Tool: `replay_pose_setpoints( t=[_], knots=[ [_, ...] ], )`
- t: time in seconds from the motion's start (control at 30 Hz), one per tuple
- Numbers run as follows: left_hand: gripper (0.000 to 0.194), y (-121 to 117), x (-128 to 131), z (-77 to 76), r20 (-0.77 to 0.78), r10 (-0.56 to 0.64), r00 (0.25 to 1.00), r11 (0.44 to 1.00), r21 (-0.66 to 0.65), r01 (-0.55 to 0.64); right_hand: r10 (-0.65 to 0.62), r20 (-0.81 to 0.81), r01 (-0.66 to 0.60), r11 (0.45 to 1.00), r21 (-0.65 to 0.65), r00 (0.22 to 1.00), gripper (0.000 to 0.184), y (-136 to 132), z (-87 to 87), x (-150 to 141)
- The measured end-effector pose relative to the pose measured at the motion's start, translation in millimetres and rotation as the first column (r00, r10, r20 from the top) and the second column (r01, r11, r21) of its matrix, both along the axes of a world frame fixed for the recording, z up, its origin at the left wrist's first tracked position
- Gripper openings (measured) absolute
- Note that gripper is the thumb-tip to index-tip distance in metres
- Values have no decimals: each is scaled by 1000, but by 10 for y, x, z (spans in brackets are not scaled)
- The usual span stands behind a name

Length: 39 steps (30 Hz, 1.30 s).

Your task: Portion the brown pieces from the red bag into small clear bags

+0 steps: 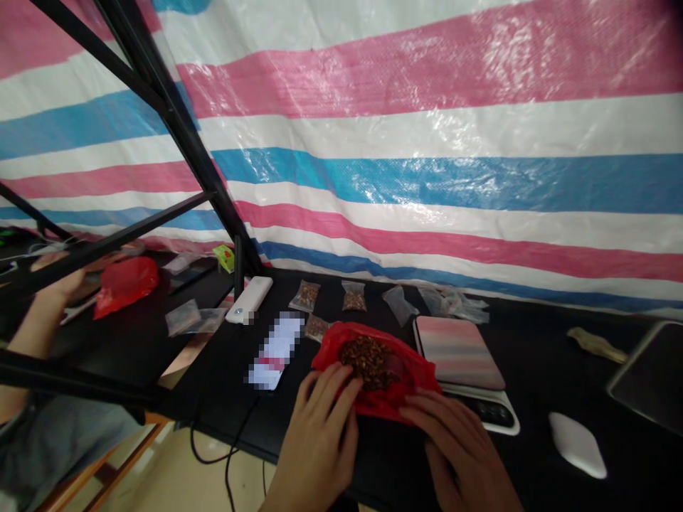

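Observation:
A red plastic bag lies open on the black table, with a heap of brown dried bits inside. My left hand rests at the bag's near left edge, fingers stretched toward the heap and touching the plastic. My right hand lies flat at the bag's near right edge, fingers on the red plastic. Neither hand is closed round anything.
A kitchen scale sits just right of the bag. Small filled packets and empty clear bags lie behind. A white power bank, a white oval object and a tray are nearby. Another person's arm and a second red bag are at left.

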<state>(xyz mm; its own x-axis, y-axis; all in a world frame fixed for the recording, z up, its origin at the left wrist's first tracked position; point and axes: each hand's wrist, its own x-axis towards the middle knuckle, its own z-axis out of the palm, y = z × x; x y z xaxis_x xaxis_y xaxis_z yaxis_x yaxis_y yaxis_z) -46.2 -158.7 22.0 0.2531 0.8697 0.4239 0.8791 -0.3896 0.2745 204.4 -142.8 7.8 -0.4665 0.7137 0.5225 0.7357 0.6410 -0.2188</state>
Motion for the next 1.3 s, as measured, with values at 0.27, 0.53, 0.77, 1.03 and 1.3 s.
replay_pose_setpoints(
  t=[0.27, 0.53, 0.77, 1.03, 1.3],
  knots=[
    [47, -111, 540, -235, 144, -31, 989, 975, -215, 62, -143, 252, 200, 956, -216, 957, 32, 553, 142, -166],
    [27, -50, 162, -225, 448, 165, 879, 975, 62, -214, -133, 115, 163, 937, -309, 984, 19, 480, 90, -168],
    [36, 643, -106, -291, 332, 311, 890, 947, -190, -260, -186, 134, 214, 946, -242, 973, 26, 454, 51, -285],
    [34, 763, -22, -275, 306, 393, 867, 918, -76, -390, -171, 111, 195, 944, -267, 979, 30, 562, 10, -236],
    [28, 667, 47, -258, 205, 410, 889, 910, -149, -386, -269, 124, 287, 944, -164, 955, 29, 568, 55, -387]
  ],
)
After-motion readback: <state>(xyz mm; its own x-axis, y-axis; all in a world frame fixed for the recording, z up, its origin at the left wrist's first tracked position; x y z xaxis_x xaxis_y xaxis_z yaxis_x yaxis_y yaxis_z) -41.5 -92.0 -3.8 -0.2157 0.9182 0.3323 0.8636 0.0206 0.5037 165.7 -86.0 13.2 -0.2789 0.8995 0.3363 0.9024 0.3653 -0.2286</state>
